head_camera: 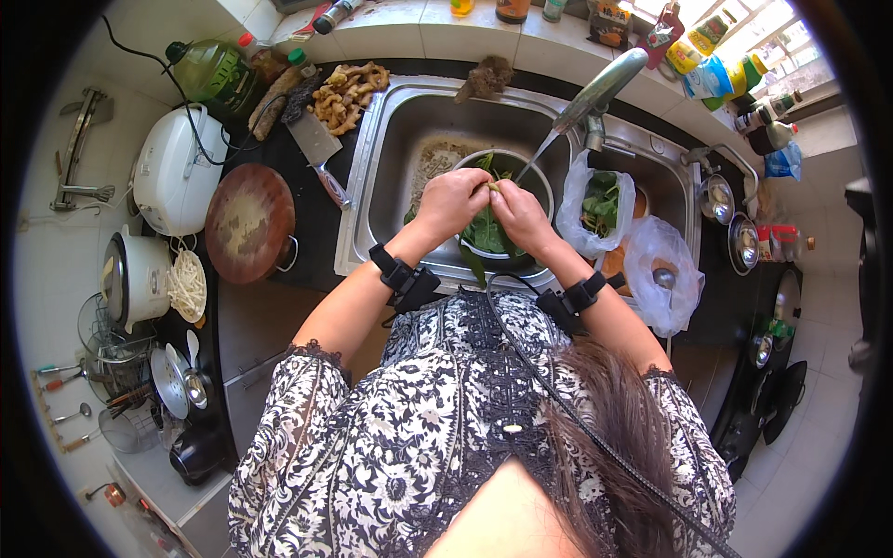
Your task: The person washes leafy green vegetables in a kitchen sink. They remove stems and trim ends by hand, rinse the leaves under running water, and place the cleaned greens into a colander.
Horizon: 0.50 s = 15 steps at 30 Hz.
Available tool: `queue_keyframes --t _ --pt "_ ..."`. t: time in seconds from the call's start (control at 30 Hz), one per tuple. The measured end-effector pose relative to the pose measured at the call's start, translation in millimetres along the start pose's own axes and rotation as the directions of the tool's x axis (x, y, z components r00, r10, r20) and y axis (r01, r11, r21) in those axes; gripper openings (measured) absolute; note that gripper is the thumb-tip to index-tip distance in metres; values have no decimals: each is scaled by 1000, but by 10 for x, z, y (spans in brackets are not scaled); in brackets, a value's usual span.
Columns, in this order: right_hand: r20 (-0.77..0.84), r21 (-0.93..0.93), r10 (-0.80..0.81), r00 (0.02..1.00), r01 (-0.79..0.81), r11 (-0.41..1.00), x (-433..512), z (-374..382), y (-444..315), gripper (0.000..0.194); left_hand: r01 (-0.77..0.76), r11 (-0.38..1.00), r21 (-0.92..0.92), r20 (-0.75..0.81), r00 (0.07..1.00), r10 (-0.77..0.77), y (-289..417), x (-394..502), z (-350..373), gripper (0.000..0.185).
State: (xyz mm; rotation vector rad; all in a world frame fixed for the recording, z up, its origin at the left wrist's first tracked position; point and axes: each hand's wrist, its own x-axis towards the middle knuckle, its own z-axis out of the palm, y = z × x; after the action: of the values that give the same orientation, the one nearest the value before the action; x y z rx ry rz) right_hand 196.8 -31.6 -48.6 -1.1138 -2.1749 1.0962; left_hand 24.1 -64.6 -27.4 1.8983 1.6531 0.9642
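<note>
My left hand (457, 198) and my right hand (518, 215) meet over a round bowl (551, 202) in the steel sink, both pinching the stem of a leafy green (493, 187). Leaves hang below my fingers, and more leafy greens (485, 234) lie in the bowl. Water runs from the faucet (600, 91) in a thin stream into the bowl, just beyond my right hand. A clear plastic bag (572, 209) with more greens stands on the right, near my right wrist. My palms and part of the bowl are hidden.
Left of the sink (411, 111) lie a cleaver (317, 150), ginger roots (349, 94) and a round wooden board (250, 223), with a white rice cooker (180, 171) beside them. A second plastic bag (663, 268) rests over the right basin. A brown scrubber (488, 77) sits at the sink's back rim.
</note>
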Motion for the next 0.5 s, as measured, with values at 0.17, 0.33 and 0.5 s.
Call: queue_keyframes --t 0.17,0.33,0.5 --pt "7 74 94 996 -94 993 40 28 12 30 274 841 -466 80 960 -268 -53 -17 129 24" --pt "79 -24 131 988 -130 991 42 27 57 32 152 984 -93 125 982 -140 -69 33 81 23" --pt "130 -85 63 990 -52 995 41 -107 161 32 112 989 -99 266 960 -82 -39 183 -3 24"
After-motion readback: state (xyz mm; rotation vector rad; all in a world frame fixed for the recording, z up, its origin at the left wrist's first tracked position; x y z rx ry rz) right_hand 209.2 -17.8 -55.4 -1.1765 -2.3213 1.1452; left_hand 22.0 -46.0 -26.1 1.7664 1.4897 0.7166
